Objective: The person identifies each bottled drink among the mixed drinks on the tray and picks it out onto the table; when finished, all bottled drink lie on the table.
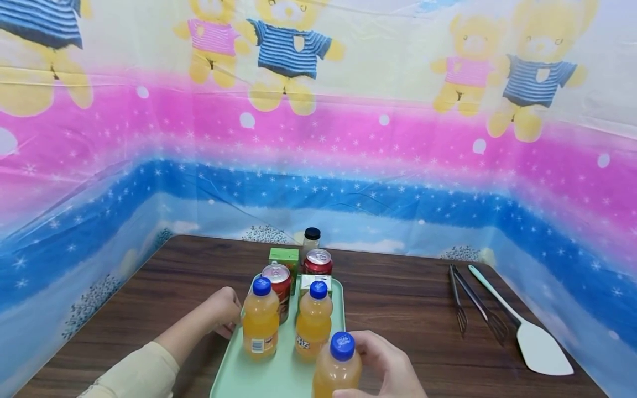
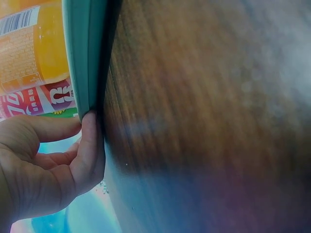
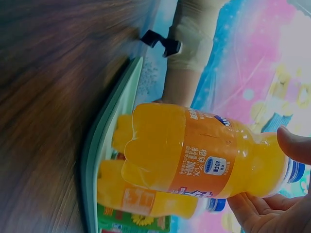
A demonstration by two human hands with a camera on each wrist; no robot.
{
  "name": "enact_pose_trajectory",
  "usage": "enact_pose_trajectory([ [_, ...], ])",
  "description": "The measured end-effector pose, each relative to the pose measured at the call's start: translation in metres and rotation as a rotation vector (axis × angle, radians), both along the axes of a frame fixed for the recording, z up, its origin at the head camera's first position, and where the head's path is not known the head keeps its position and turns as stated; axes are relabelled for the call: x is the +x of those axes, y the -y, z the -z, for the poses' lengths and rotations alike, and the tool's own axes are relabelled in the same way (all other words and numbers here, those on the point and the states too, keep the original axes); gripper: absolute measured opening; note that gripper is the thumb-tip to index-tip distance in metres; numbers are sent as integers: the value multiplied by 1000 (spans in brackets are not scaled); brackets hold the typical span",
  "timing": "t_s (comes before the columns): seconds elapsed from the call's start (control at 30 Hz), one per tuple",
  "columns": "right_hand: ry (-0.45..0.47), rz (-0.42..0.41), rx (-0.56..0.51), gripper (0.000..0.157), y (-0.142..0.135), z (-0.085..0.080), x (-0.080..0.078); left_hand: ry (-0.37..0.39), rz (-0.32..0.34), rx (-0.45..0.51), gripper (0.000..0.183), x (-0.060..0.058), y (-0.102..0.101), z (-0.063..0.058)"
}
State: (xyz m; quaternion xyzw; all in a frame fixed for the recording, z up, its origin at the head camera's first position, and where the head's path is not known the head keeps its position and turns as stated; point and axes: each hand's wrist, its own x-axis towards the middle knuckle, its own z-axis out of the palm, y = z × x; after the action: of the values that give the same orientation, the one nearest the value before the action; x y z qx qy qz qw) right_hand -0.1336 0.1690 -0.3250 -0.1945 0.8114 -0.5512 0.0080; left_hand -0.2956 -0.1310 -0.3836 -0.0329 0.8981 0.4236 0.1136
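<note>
My right hand (image 1: 390,362) holds a bottle of orange soda (image 3: 194,153) with a blue cap, gripping it near the neck. In the right wrist view the bottle's base is off the green tray (image 1: 231,378). My left hand (image 1: 226,309) pinches the tray's left rim between thumb and finger, as the left wrist view shows. On the tray stand two more orange soda bottles, a left one (image 1: 261,320) and a right one (image 1: 313,326). Behind them are a red can (image 1: 277,273) on the left and a small carton (image 1: 316,280) on the right.
Farther back stand another red can (image 1: 317,261), a green box (image 1: 283,255) and a black-lidded jar (image 1: 312,236). Tongs (image 1: 470,296) and a white spatula (image 1: 542,348) lie at the right of the wooden table (image 1: 398,309). Patterned cloth (image 1: 348,188) surrounds the table.
</note>
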Motion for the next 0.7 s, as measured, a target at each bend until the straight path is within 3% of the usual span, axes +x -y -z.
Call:
enact_pose_trajectory([
  [0.7, -29, 179, -12, 50, -29, 8, -18, -1, 7, 14, 12, 1, 0, 0],
])
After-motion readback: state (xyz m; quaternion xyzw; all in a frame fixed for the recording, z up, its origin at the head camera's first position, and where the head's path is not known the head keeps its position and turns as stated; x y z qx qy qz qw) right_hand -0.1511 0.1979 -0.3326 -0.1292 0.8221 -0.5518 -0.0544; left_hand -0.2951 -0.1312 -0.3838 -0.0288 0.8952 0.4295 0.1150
